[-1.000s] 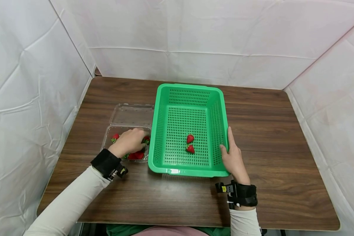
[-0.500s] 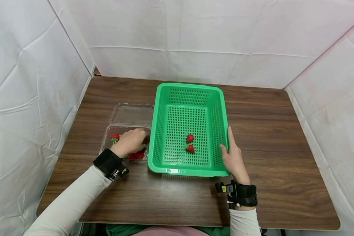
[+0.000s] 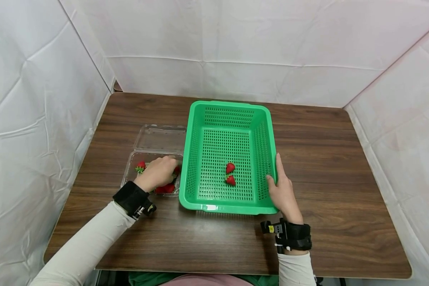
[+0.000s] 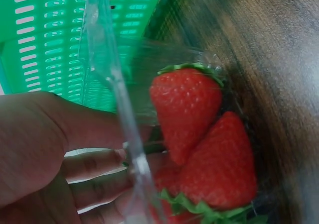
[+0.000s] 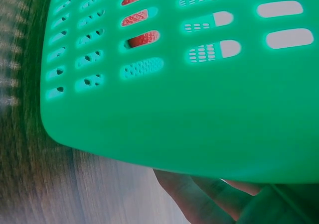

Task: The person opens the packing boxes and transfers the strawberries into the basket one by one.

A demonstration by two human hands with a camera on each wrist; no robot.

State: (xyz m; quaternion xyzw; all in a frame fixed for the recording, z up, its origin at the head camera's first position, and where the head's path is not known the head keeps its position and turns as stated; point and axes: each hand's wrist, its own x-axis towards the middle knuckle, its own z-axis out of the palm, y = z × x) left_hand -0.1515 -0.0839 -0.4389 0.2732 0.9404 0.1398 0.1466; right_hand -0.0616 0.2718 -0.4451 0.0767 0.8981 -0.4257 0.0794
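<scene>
My left hand (image 3: 158, 171) reaches into a clear plastic punnet (image 3: 130, 169) left of the green basket (image 3: 228, 104). Its curled fingers are down among the strawberries (image 3: 165, 188). In the left wrist view my thumb and fingers (image 4: 99, 167) close on the near end of a strawberry (image 4: 187, 109), with another strawberry (image 4: 219, 169) beside it. One more strawberry (image 3: 140, 165) lies at the punnet's far left. My right hand (image 3: 283, 191) holds the basket's right wall, thumb inside the rim and fingers (image 5: 199, 196) outside. Two strawberries (image 3: 230, 174) lie on the basket floor.
The punnet's open lid (image 3: 161, 138) lies flat behind it, against the basket's left side. All of this stands on a brown wooden table (image 3: 336, 159). White cloth walls (image 3: 236, 47) close in the left, back and right sides.
My left hand has edged slightly to the left within the punnet, and now covers the strawberry by the basket wall. The right hand and the basket have not moved.
</scene>
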